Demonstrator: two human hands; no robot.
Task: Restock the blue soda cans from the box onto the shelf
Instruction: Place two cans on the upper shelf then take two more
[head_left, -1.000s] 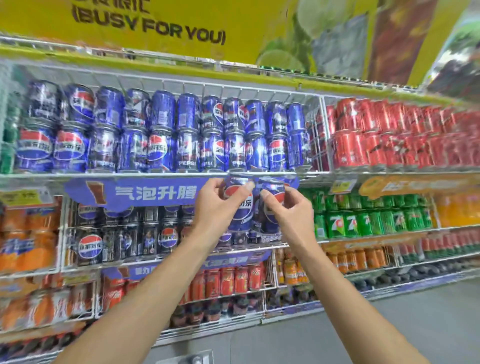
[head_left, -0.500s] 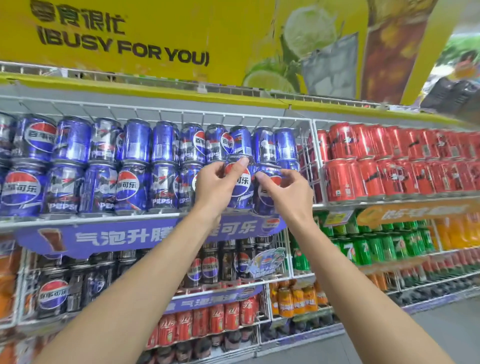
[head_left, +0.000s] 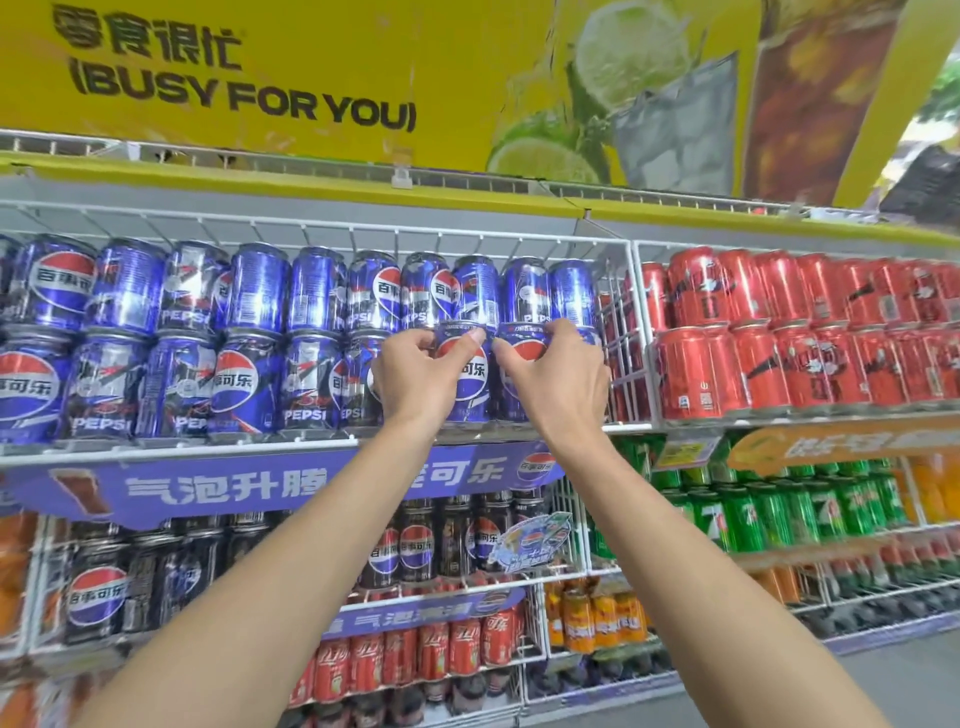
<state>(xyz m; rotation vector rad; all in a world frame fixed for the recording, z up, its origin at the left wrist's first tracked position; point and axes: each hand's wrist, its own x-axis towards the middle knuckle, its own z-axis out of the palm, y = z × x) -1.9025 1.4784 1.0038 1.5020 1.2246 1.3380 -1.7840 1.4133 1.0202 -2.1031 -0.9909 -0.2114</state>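
Observation:
My left hand (head_left: 415, 376) grips a blue soda can (head_left: 470, 382) near its top, and my right hand (head_left: 558, 376) grips a second blue can (head_left: 511, 395) beside it. Both cans stand upright at the front of the top wire shelf (head_left: 311, 447), at the right end of the lower row of blue cans (head_left: 244, 384). A second layer of blue cans (head_left: 317, 291) is stacked above them. The box is out of view.
A white wire divider (head_left: 623, 338) separates the blue cans from stacked red cans (head_left: 779, 332) on the right. Below are black cans (head_left: 415, 551), green cans (head_left: 769, 514), orange cans and more red cans. A yellow sign (head_left: 260, 78) hangs above.
Both hands have risen with the two blue cans from in front of the purple shelf strip to the top shelf, where the cans now stand in the lower row.

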